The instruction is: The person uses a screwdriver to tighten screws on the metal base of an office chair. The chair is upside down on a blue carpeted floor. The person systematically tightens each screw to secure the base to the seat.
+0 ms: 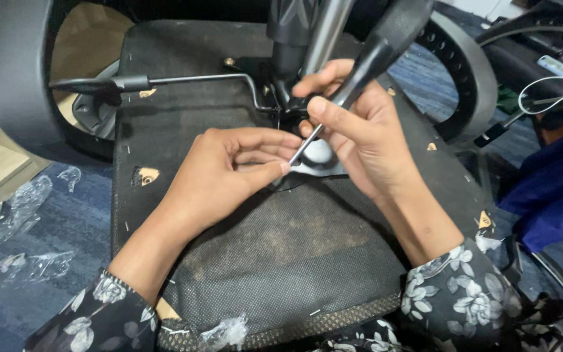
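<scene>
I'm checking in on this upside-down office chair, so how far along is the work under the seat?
Done: the chair seat lies upside down, with the mechanism and lever on it. In hand: the right hand holds a screwdriver with its tip down at the plate, and the left hand pinches at that tip. Left: I can't tell whether the fastener is tight; other holes in the underside show bare.

Your screwdriver (333, 104) has a matt black plastic handle and shiny metal shaft. The seat underside (281, 248) is rough, dusty black cloth; the lever (190, 79) smooth metal.
</scene>
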